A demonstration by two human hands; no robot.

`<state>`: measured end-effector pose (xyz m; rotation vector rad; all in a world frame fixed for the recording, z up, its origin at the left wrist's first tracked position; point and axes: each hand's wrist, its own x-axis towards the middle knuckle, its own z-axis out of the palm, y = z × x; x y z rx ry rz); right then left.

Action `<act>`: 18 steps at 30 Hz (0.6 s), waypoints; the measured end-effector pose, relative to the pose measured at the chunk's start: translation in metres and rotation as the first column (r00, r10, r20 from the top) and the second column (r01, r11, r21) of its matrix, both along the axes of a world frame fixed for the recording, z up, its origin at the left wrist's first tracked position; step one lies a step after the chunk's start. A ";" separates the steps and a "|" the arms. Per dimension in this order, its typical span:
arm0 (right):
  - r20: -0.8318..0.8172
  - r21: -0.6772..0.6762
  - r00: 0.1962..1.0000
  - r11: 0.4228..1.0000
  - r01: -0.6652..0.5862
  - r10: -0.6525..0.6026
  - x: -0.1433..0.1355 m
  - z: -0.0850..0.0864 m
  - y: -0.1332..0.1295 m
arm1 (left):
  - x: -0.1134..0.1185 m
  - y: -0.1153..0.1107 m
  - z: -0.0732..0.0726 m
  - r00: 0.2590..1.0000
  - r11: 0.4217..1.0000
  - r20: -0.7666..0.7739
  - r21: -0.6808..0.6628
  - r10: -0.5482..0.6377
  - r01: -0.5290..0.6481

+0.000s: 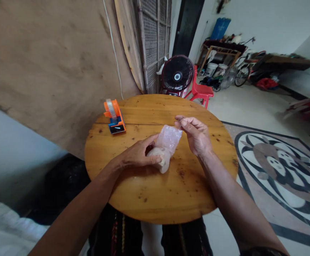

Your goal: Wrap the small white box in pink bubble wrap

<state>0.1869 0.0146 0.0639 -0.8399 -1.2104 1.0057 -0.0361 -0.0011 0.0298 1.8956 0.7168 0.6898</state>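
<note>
Near the middle of the round wooden table (144, 199) lies a pale, rounded bundle (161, 158) in pinkish bubble wrap (169, 138). One flap of the wrap stretches out toward the far side. My left hand (141, 153) is closed around the bundle's left side, thumb across its near face. What the wrap encloses is mostly hidden. Just right of the flap's far corner, my right hand (196, 133) is raised with thumb and fingers pinched together. Whatever lies between those fingertips is too small to make out. An orange and blue tape dispenser (115, 117) stands at the table's far left.
Beyond the table's far edge are a black fan (177, 74) and a red plastic chair (201, 90). A brown wall or board (64, 64) rises close on the left. A dark bag (64, 185) sits low beside the table. A panda floor design (285, 167) lies to the right.
</note>
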 end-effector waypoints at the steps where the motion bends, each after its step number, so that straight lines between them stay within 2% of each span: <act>1: -0.004 -0.011 1.000 1.000 -0.001 0.001 0.000 0.000 0.001 | 0.000 0.000 0.000 1.000 1.000 -0.005 -0.011 -0.013 0.013; 6: 0.006 -0.017 1.000 1.000 0.004 -0.004 0.003 -0.002 0.006 | 0.001 0.001 -0.001 0.999 0.999 -0.028 -0.027 -0.031 0.031; 12: -0.024 -0.025 1.000 1.000 0.010 -0.011 0.004 -0.007 0.020 | 0.001 0.000 -0.002 0.998 1.000 -0.062 -0.019 0.003 -0.005; 15: -0.016 -0.073 1.000 0.997 0.001 -0.002 0.000 -0.005 0.028 | 0.001 -0.002 0.000 1.000 0.999 -0.021 -0.038 -0.009 0.008; 18: 0.069 -0.111 0.998 0.994 -0.005 0.013 -0.002 0.003 0.037 | 0.001 -0.002 0.001 0.999 0.997 0.041 -0.074 -0.033 0.036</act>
